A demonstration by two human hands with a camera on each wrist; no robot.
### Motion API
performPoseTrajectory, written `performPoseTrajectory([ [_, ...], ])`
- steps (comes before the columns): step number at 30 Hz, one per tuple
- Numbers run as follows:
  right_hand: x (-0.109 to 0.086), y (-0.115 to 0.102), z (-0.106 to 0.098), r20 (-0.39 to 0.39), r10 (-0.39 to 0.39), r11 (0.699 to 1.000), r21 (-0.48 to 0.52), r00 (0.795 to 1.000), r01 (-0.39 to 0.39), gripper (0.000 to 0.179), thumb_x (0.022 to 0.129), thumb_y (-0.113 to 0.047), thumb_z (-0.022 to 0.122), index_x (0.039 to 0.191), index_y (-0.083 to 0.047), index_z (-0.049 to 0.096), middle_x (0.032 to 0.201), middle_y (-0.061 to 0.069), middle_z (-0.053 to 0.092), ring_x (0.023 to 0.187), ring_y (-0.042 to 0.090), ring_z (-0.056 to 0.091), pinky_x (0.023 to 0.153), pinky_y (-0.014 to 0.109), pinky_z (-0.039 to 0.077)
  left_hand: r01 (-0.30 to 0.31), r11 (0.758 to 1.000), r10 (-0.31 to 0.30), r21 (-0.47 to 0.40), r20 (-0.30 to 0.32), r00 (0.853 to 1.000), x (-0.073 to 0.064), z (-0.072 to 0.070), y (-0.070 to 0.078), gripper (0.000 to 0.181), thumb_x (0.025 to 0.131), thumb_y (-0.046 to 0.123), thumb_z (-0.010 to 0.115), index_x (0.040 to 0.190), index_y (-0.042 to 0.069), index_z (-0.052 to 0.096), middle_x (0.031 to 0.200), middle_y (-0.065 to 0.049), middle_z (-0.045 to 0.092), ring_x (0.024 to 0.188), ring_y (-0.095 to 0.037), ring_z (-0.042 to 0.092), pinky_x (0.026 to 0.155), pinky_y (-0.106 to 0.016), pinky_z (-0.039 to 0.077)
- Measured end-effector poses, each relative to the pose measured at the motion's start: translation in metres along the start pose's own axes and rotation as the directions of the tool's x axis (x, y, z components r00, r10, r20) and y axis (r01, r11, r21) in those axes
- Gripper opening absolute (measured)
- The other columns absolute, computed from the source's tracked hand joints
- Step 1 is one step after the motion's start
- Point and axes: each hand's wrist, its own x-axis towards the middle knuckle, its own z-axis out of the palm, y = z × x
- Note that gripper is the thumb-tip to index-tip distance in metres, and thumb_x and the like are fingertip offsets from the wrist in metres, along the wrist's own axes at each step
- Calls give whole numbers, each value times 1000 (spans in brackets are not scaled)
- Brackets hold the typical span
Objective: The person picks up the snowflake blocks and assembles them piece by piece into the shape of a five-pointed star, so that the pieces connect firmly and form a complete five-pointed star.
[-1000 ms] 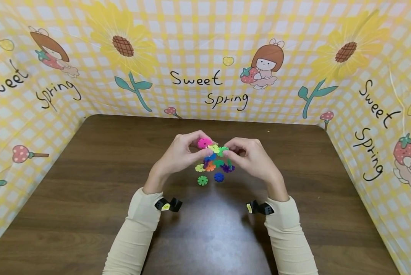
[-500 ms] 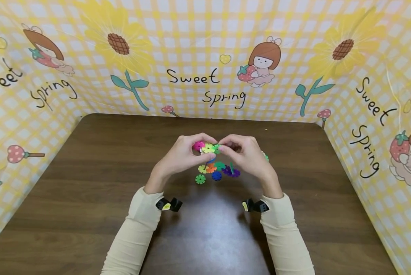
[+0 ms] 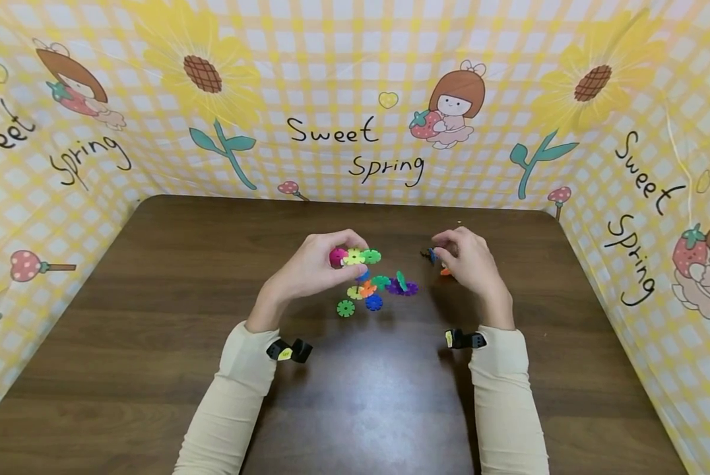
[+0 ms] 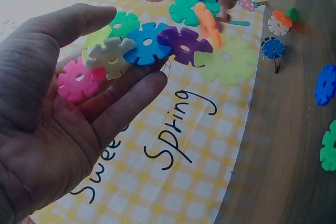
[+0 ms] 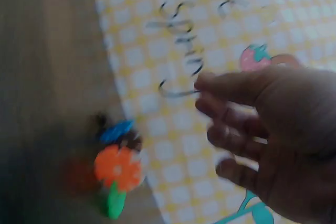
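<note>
My left hand [image 3: 316, 267] pinches a joined-up string of notched plastic discs, holding it above the table. In the head view a pink disc [image 3: 337, 258], a yellow disc and a green disc [image 3: 371, 256] show at its top. The left wrist view also shows a white disc [image 4: 107, 57], a blue disc [image 4: 139, 51], a purple disc [image 4: 181, 44] and a pale yellow disc [image 4: 226, 69] along it. My right hand [image 3: 468, 260] has loosely bent fingers with nothing between them. It is beside a small cluster with an orange disc [image 5: 110, 162], partly hidden by that hand in the head view.
A loose green disc [image 3: 346, 308] and a loose blue disc [image 3: 374, 302] lie on the brown wooden table [image 3: 355, 409]. Yellow checked cloth [image 3: 319, 79] rises behind and on both sides. A black strap mount [image 3: 290, 350] sits on the left wrist.
My right hand has released the green disc end of the string and moved right, over to the small cluster. The left hand still holds the string, almost in place.
</note>
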Motion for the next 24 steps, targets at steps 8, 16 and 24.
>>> performPoseTrajectory([
  [8, 1, 24, 13, 188, 268, 955, -180, 945, -235, 54, 99, -26, 64, 146, -3, 47, 133, 25, 54, 116, 44, 55, 92, 59, 46, -26, 1000, 26, 10, 13, 1000, 0, -1, -1, 20, 94, 20, 72, 113, 17, 68, 86, 4, 67, 62, -15, 58, 55, -30, 50],
  [16, 2, 23, 16, 183, 95, 996, -19, 978, -93, 32, 99, -22, 66, 120, 3, 64, 104, 16, 70, 91, 28, 63, 82, 45, 51, -10, 1000, 9, 21, 22, 1000, -2, -2, -2, 19, 95, 21, 70, 113, 17, 67, 79, 3, 65, 56, -14, 54, 50, -30, 47],
  [24, 2, -3, 4, 73, -139, 941, 321, 988, 109, 29, 98, -20, 68, 124, -9, 64, 95, 6, 72, 81, 26, 68, 72, 40, 54, -34, 999, 33, 15, 19, 999, -2, -2, -3, 15, 94, 16, 69, 109, 17, 67, 80, 2, 64, 55, -11, 55, 50, -29, 48],
])
